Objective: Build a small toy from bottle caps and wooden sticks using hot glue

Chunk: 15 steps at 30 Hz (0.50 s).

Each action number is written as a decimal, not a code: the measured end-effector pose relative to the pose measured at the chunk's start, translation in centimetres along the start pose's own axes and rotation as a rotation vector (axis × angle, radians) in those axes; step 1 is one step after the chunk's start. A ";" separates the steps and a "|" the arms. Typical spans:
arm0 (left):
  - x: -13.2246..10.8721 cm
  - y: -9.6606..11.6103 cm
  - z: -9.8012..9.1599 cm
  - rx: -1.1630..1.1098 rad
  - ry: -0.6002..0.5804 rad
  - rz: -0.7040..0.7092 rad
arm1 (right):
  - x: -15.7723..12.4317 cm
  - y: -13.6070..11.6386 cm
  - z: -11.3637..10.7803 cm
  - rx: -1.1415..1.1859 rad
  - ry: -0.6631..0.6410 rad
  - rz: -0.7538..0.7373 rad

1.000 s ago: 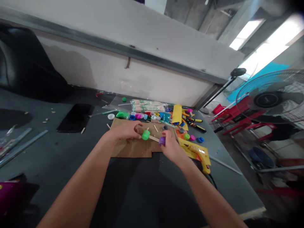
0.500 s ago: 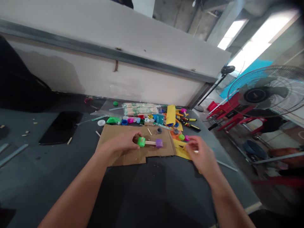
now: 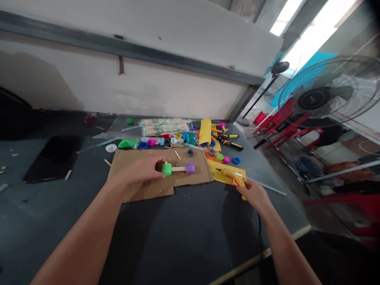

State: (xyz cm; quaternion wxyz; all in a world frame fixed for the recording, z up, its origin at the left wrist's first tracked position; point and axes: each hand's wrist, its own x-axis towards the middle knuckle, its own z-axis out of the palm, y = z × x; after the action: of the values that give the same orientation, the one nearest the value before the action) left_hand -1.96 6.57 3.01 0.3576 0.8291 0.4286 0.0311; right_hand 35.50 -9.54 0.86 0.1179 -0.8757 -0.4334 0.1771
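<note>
My left hand [image 3: 142,171] is closed on a green bottle cap [image 3: 166,169] that is joined by a short wooden stick [image 3: 178,169] to a purple cap [image 3: 190,168]. This piece rests on a sheet of brown cardboard [image 3: 139,190]. To the right, my right hand [image 3: 254,195] wraps around the handle of a yellow glue gun [image 3: 232,175], which lies on a yellow sheet at the cardboard's right edge.
Several coloured bottle caps [image 3: 166,141], a bag of wooden sticks [image 3: 164,126], a yellow folded sheet [image 3: 205,131] and utility knives [image 3: 230,142] lie behind the cardboard. A black phone [image 3: 53,157] sits at left. The dark table's edge [image 3: 267,253] runs at lower right; a standing fan [image 3: 326,93] stands beyond.
My right hand let go of the purple cap, moved right and took hold of the glue gun. My left hand kept holding the green cap. The view swung right.
</note>
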 end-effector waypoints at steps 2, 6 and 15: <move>0.0 0.0 0.0 -0.016 -0.015 0.008 | -0.9 -0.2 -0.7 0.326 -0.055 0.019; 0.2 -0.2 0.0 -0.012 -0.010 0.024 | -3.8 -2.2 -1.5 0.988 -0.342 -0.018; -0.2 0.4 -0.3 0.079 -0.002 0.040 | -5.5 -9.9 -0.4 1.684 -0.955 -0.178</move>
State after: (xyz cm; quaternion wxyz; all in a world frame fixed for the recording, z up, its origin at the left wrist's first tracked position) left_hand -1.91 6.39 3.56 0.3244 0.8510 0.4125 0.0206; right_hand 25.46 -8.02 5.95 0.5305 -0.3048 -0.2315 0.7564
